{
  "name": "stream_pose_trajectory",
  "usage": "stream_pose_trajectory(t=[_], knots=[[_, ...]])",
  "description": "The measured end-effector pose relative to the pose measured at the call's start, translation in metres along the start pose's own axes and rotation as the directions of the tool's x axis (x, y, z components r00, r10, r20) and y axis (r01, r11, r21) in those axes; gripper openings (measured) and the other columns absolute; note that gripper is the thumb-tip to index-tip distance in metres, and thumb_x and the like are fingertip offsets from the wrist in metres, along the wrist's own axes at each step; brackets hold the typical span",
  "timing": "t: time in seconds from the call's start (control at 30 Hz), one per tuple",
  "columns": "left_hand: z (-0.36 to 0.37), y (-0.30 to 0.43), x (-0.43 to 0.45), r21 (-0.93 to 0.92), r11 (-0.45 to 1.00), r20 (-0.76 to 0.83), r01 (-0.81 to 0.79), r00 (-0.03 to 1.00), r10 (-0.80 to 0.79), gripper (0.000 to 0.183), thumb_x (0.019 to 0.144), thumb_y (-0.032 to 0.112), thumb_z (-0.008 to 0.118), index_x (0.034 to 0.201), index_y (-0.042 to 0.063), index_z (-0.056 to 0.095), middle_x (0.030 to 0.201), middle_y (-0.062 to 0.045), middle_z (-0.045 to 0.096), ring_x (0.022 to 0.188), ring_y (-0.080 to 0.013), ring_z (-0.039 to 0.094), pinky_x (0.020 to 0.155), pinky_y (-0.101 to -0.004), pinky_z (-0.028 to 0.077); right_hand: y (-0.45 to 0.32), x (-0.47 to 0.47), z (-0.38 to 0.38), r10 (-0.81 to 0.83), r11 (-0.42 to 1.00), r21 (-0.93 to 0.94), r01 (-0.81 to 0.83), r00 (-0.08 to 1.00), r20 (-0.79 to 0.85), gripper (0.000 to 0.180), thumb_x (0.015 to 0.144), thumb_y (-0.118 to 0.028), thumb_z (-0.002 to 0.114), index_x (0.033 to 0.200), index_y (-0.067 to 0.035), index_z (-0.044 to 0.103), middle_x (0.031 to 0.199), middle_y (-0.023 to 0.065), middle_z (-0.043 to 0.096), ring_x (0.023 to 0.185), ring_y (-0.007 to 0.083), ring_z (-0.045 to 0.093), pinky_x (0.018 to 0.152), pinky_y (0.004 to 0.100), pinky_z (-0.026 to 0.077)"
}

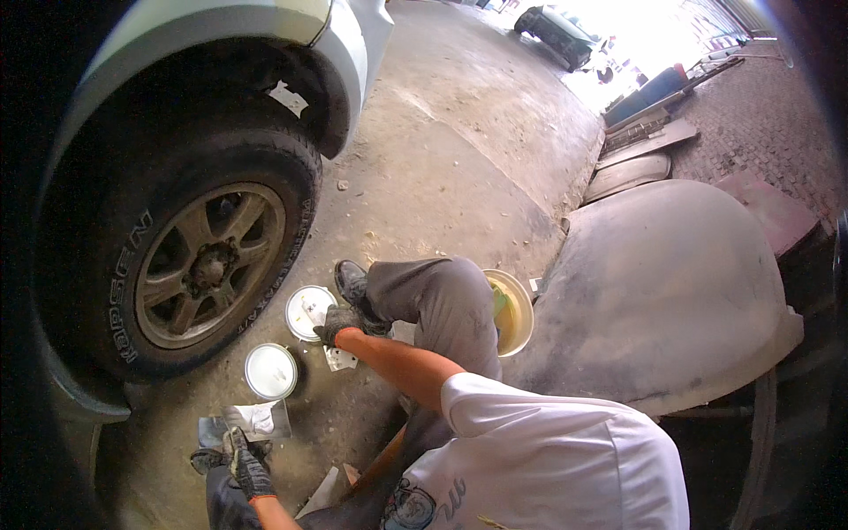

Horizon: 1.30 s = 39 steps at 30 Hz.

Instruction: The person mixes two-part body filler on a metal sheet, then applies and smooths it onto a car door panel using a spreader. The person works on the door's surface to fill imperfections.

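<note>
My left hand [248, 464], in a dark glove with an orange cuff, grips a flat plate [279, 419] bearing a mound of white paste [255, 419]. Farther up, my right hand [338, 324], gloved alike, is curled at the rim of a round white tin [301, 328]. A pale piece with dark marks lies over that tin's top, by my fingers; whether I hold it is unclear. Between the hands stands a second round tin [270, 372] with a white top. A spotted white scrap [341, 358] lies on the floor below my right hand.
A vehicle's large wheel [210, 268] and fender [199, 23] rise at the left. Beside my right knee stands a cream bucket [523, 318] with green and yellow things inside. A large grey panel [669, 291] leans at the right, near a brick wall [762, 112].
</note>
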<state>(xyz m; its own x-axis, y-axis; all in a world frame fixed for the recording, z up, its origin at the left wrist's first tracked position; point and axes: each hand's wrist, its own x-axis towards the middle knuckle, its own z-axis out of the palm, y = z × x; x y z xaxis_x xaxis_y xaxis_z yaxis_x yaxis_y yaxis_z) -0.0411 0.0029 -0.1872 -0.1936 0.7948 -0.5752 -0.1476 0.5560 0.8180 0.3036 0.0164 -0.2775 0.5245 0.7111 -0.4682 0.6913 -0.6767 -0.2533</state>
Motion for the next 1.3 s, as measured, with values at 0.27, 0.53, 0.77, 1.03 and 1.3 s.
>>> stream_pose_trajectory(t=[0.27,0.53,0.77,1.03,1.3], knots=[[-0.004,0.003,0.007,0.263,0.963,0.033,-0.057,0.998,0.050,0.040,0.091,0.031,0.060,0.123,0.007,0.052,0.102,-0.008,0.059,0.065,-0.0172,0.058,0.052,-0.0316,0.052,-0.012,0.005,0.021,0.129,0.991,0.032,-0.127,0.988,-0.087,0.061,0.069,-0.041,0.074,0.112,-0.003,0.055,0.106,0.0205,0.062,0.100,0.0337,0.060,0.087,0.0421,0.048],[-0.008,-0.004,0.013,0.127,0.991,0.034,-0.042,0.999,0.038,0.043,0.090,0.031,0.060,0.125,0.007,0.051,0.101,-0.008,0.060,0.071,-0.0163,0.060,0.056,-0.0310,0.053,-0.020,0.018,0.013,0.043,0.976,0.204,-0.075,0.987,0.154,0.053,0.071,-0.030,0.064,0.115,-0.001,0.054,0.107,0.0240,0.062,0.097,0.0360,0.062,0.084,0.0442,0.049],[-0.001,0.002,0.008,0.034,0.992,-0.044,-0.119,0.992,0.120,0.039,0.090,0.031,0.061,0.122,0.009,0.052,0.098,-0.007,0.061,0.070,-0.0175,0.060,0.056,-0.0308,0.053,-0.054,-0.016,-0.040,-0.257,0.889,0.398,0.228,0.966,0.021,0.046,0.069,-0.029,0.063,0.108,-0.006,0.058,0.089,0.0176,0.066,0.084,0.0310,0.064,0.075,0.0388,0.049],[0.004,0.010,0.002,-0.070,0.991,0.106,-0.117,0.987,0.124,0.032,0.091,0.032,0.058,0.112,0.007,0.060,0.096,-0.007,0.062,0.081,-0.0170,0.060,0.068,-0.0302,0.052,-0.053,-0.086,-0.116,-0.610,0.657,0.632,0.412,0.783,0.123,0.054,0.078,-0.027,0.066,0.125,-0.008,0.048,0.094,0.0113,0.061,0.084,0.0196,0.059,0.077,0.0346,0.049],[-0.011,0.001,-0.020,0.429,0.749,0.163,-0.505,0.859,0.486,0.035,0.093,0.032,0.054,0.113,0.005,0.062,0.114,-0.009,0.061,0.105,-0.0195,0.056,0.090,-0.0313,0.045,-0.033,-0.147,-0.129,-0.711,0.690,0.424,0.586,0.658,0.247,0.047,0.086,-0.019,0.059,0.126,0.000,0.043,0.090,0.0172,0.062,0.075,0.0228,0.060,0.068,0.0354,0.050]])
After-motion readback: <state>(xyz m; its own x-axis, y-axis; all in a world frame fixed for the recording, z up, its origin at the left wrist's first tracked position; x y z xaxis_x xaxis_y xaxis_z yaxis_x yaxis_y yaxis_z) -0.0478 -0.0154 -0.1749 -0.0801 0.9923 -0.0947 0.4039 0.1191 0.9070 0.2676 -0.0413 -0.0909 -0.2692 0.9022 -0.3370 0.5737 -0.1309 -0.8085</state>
